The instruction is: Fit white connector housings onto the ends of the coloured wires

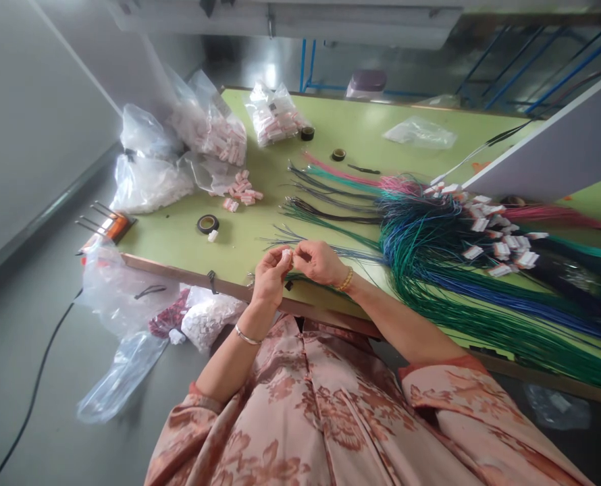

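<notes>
My left hand (272, 273) is closed on a small white connector housing (287, 252), pinched between thumb and fingers near the front edge of the table. Right beside it, my right hand (321, 262) has its fingers pinched together at the connector; what they grip is too small to make out. Behind and to the right of my hands spreads a large bundle of green and blue wires (412, 243), with loose ends pointing left. White and orange connectors (503, 246) are fitted in a cluster on the wires at the right.
Loose pink-and-white connectors (243, 191) lie at the left, near filled plastic bags (209, 131). A roll of black tape (208, 223) sits closer, with a white connector (213, 235) beside it. An orange device with metal prongs (111, 228) stands at the left corner. Bags hang below the front edge.
</notes>
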Tool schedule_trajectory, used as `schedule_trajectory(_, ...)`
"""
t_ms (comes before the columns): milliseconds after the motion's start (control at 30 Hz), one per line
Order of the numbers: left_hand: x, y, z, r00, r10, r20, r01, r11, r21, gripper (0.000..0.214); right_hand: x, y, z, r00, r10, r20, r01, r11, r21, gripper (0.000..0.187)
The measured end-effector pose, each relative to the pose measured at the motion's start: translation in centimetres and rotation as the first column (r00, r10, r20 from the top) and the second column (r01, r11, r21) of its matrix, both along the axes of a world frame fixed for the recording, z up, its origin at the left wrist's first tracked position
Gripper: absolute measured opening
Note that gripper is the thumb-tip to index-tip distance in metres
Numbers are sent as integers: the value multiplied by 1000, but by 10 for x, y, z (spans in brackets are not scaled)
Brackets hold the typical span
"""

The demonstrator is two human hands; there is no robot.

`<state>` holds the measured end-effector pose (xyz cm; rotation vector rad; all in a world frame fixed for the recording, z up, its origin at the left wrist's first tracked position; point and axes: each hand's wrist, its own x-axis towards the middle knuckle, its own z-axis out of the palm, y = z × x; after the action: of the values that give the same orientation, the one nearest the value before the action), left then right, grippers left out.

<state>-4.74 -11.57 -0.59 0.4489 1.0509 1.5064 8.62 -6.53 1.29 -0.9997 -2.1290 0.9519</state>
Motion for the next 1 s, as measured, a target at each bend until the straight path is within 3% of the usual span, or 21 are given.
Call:
schedule_trajectory(300, -1, 6, 2, 999, 7, 37, -6, 1000, -20, 30, 6, 4, 2, 997, 73, 22, -75, 994, 77, 19)
schedule_trajectory(533, 9, 6, -3, 1000, -13, -6, 12, 998, -60, 39, 3, 0, -5, 977, -61, 203, 5, 965, 264, 18)
schedule_trajectory(633, 11, 10, -3, 999, -33, 27, 34, 998, -47, 39, 8, 4, -4, 979, -34, 199, -13, 973, 230, 18)
schedule_trajectory(733, 10, 17, -4, 997, -20, 70, 21, 1000, -18, 36, 19, 21, 3, 993, 28, 111, -39, 995, 97, 23)
schedule_trajectory(833, 7, 21, -5, 996, -18, 86, 20, 1000, -24, 33, 27, 50, 8, 993, -65, 94, 60, 997, 47, 24)
schedule_trajectory(900, 6, 22, -6, 996, -24, 88, 26, 999, -24, 33, 24, 70, 8, 970, -145, 195, 132, 988, 77, 20)
schedule_trajectory(1000, 6, 22, -8, 996, -19, 88, 22, 999, -29, 32, 9, 94, 4, 895, -186, 405, 142, 981, 136, 18)
